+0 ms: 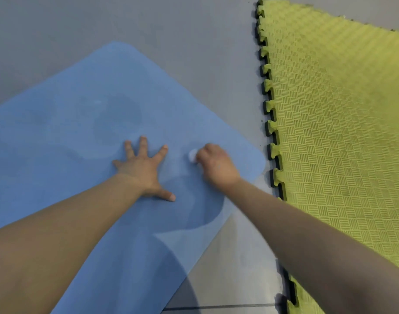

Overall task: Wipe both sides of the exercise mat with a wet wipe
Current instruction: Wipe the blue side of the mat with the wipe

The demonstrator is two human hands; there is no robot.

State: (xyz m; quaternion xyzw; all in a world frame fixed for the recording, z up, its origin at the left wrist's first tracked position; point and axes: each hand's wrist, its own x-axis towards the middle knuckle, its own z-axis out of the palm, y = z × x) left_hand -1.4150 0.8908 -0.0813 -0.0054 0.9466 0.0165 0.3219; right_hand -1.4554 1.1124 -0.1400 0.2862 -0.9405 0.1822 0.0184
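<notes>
Head view: blue mat (pixel 76 123) lies flat on the grey floor (pixel 148 23), filling the left and centre of the frame, one rounded corner at upper centre, another at right centre. Darker damp-looking patches on it above the left hand and below the right hand.

Left hand (pixel 142 168), centre frame: palm down on the mat, fingers (pixel 143 142) straight and splayed wide, thumb out toward lower right. Holds nothing, just presses on the mat.

Right hand (pixel 216 165), just right of the left one, apart from it: fingers curled under into a fist-like grip, knuckles up. Wipe (pixel 192 155) is a small white wad sticking out at the hand's upper-left edge, held in the curled fingers and touching the mat. Most of the wipe is hidden under the hand; the edge is blurred. It sits between the two hands, nearer the right, close to the mat's right corner.

Both forearms come in from the bottom corners of the frame.

Green puzzle tile (pixel 329 132) with dark interlocking edge takes the right side of the frame, near the mat's right corner but not touching it; a strip of floor shows between.
</notes>
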